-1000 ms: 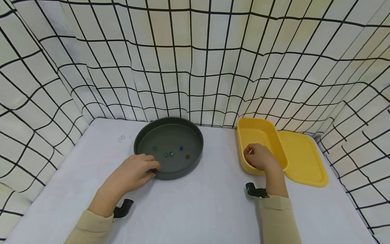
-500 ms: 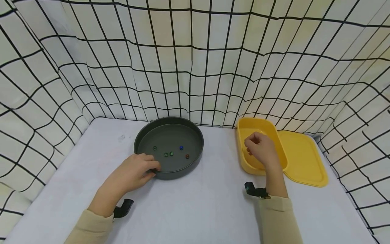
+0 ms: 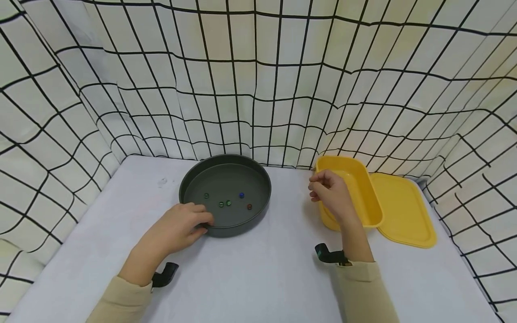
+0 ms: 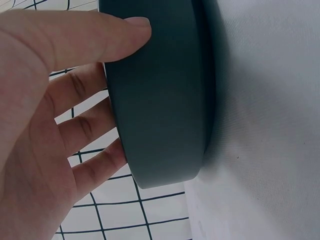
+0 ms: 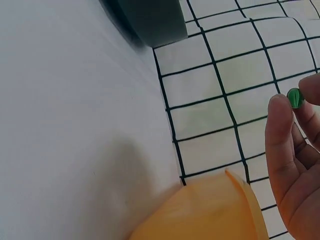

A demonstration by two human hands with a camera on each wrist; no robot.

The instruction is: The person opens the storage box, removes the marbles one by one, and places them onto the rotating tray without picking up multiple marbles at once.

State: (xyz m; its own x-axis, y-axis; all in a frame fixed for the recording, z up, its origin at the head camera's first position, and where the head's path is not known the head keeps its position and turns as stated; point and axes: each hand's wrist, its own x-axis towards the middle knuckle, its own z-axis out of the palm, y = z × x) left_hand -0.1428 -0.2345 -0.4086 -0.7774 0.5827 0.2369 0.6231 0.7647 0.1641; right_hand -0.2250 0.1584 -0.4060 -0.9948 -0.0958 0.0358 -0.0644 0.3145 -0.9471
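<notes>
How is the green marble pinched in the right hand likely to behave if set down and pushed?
The green marble looks round, so a light push would probably set it rolling. Its smooth, glassy look suggests it may slip from the right hand. The dark pan has a raised rim, likely to keep it in.

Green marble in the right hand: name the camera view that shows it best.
The right wrist view: the green marble appears close up, pinched in the right hand, its green colour plain. The head view shows that hand, but the marble is too small to make out. The left wrist view does not show it.
</notes>
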